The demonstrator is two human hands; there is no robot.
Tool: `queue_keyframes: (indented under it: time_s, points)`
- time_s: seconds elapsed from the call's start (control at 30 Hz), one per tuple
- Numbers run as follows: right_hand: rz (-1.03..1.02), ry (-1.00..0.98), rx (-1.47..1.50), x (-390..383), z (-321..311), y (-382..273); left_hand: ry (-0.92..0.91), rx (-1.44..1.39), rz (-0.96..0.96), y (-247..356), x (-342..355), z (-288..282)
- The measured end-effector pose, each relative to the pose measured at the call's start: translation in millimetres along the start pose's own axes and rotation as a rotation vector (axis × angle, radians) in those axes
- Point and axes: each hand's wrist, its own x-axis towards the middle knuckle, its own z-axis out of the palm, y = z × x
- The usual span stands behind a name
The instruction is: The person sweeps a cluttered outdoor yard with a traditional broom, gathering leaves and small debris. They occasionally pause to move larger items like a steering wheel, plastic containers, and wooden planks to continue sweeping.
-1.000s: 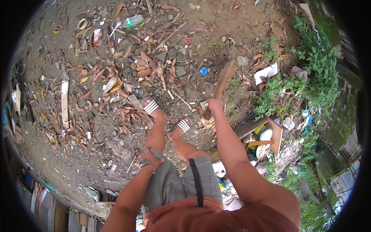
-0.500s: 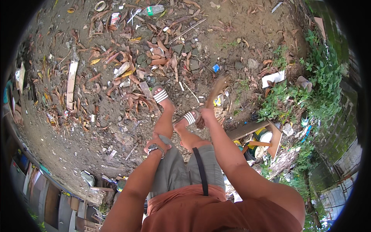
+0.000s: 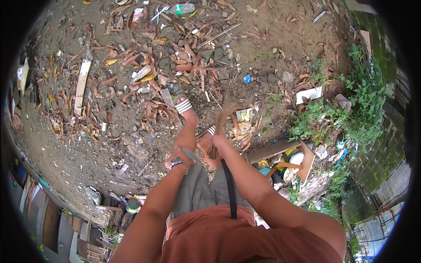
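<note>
My right hand (image 3: 220,143) is closed around a short stick broom (image 3: 220,122), its bound end showing below my fist. The broom's far bristles are smeared by motion, just above the ground beside my right sandal (image 3: 209,131). A yellow and white wrapper (image 3: 244,115) and dry brown leaves (image 3: 242,130) lie to the right of the bristles. My left hand (image 3: 179,158), with a wristwatch (image 3: 176,161) on its wrist, rests spread over my left knee and holds nothing. My left sandal (image 3: 184,106) stands on the dirt farther forward.
Dry leaves (image 3: 193,65) and litter cover the dirt ahead, including a plastic bottle (image 3: 182,8), a blue wrapper (image 3: 247,79) and a wooden strip (image 3: 82,87). A wooden box (image 3: 274,151) with containers stands at right, near green plants (image 3: 366,105) and a mossy wall (image 3: 372,153).
My right hand has swung the broom left and back toward my legs, uncovering the yellow and white wrapper. My left hand stays on the knee.
</note>
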Motion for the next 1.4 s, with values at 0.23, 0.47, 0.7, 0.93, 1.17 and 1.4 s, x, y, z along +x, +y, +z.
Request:
queue_keyframes:
  time_s: [0.23,0.47,0.7,0.93,1.17,1.4]
  points:
    - [-0.530,-0.161,-0.480,-46,64,-32,-0.029,-0.032,0.052,-9,-1,-4]
    - [-0.213,-0.187,-0.375,-26,88,-121,-0.056,-0.060,0.039,-9,5,-11]
    - [-0.539,-0.114,-0.336,5,41,-210,-0.030,-0.200,0.076,-14,3,-12]
    - [-0.318,-0.294,-0.674,77,23,-307,-0.028,-0.232,0.018,6,-7,-38]
    - [-0.686,0.073,-0.405,79,-87,-324,0.027,-0.447,0.039,58,3,-55]
    - [-0.480,-0.065,-0.745,170,-131,-376,-0.017,-0.402,0.018,144,-13,-70]
